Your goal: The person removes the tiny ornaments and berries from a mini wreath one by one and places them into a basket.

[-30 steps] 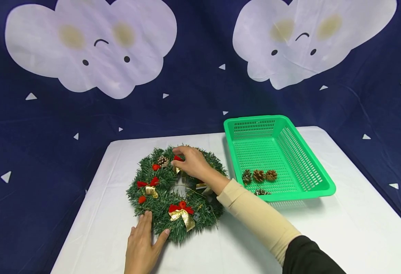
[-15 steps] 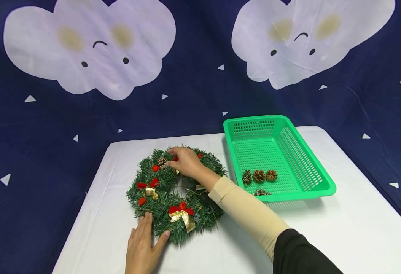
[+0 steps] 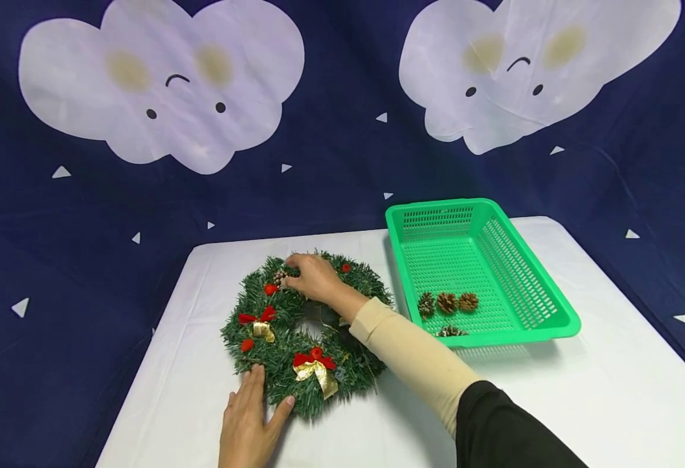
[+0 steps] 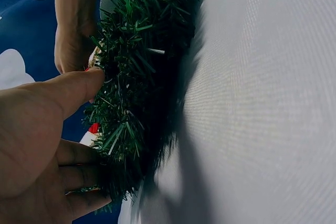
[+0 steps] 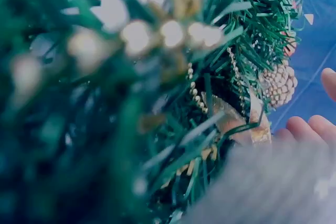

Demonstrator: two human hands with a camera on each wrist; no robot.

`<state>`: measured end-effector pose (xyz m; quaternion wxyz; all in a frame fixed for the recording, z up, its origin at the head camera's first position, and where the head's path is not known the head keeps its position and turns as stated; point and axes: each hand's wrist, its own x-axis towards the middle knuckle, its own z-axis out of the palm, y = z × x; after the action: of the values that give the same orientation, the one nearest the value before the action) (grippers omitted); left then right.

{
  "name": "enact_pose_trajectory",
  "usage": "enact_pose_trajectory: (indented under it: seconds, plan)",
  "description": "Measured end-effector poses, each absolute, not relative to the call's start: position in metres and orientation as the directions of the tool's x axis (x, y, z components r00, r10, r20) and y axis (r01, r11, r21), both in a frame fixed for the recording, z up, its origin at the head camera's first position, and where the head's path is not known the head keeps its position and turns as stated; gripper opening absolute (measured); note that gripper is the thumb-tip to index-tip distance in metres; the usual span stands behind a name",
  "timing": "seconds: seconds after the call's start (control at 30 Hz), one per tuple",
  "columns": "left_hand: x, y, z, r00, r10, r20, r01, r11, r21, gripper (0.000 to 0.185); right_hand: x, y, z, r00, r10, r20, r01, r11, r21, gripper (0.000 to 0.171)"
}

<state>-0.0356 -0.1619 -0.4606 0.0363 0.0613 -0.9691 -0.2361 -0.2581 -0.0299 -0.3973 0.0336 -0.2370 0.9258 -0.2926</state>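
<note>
**While the wreath is steadied, a pine cone on it is pinched**

While the wreath (image 3: 304,331) lies flat on the white table (image 3: 553,390), its near edge is pressed by the left hand (image 3: 251,422), whose fingers are straight and spread against the green needles. The far rim is reached by the right hand (image 3: 313,279), and a small pine cone (image 3: 280,277) fixed there is pinched between its curled fingertips. Just to the right, a green basket (image 3: 544,296) is seen, in which loose pine cones (image 3: 448,302) are held.
</note>
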Motion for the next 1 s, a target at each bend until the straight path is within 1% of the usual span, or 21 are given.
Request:
enact_pose_trajectory:
  seconds: [0.33, 1.0]
  plan:
    - [-0.036, -0.162, -0.459, -0.989, -0.145, 0.008, -0.126, 0.883, 0.452, 0.084, -0.260, -0.043, -0.398, -0.875, -0.480, 0.063, -0.445, 0.745, -0.497, 0.047]
    - [-0.036, -0.162, -0.462, -0.989, -0.141, 0.051, -0.101, 0.879, 0.465, 0.082, -0.267, -0.052, -0.411, -0.863, -0.498, 0.084, -0.485, 0.771, -0.413, 0.047]
